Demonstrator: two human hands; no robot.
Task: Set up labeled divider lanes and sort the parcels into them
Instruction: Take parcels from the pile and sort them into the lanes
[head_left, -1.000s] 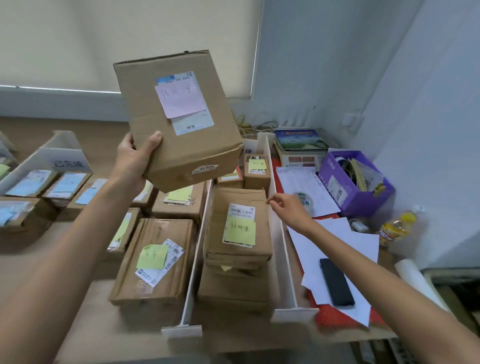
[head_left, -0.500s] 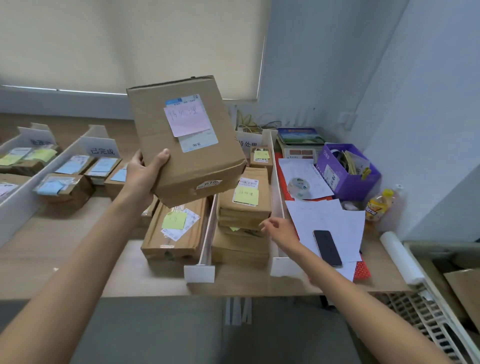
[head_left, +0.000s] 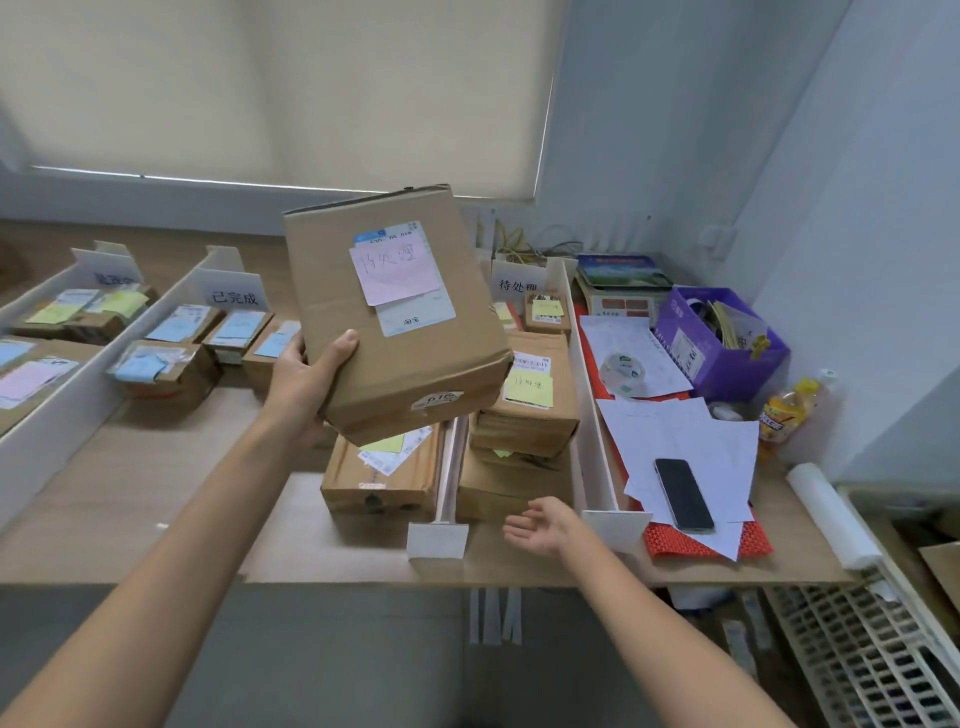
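Two bare arms show, uncovered from elbow to fingertip. The left hand (head_left: 306, 382), at the lower left corner of the cardboard parcel (head_left: 415, 364), is bare at the wrist and fingers, and its thumbnail is short and plain. The right hand (head_left: 540, 525), below and right of the parcel, is bare too. Both forearms are slim and smooth, broadening toward the elbows.

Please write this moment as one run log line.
left hand: holds box | right hand: open, empty | box: above parcels, pink note on it
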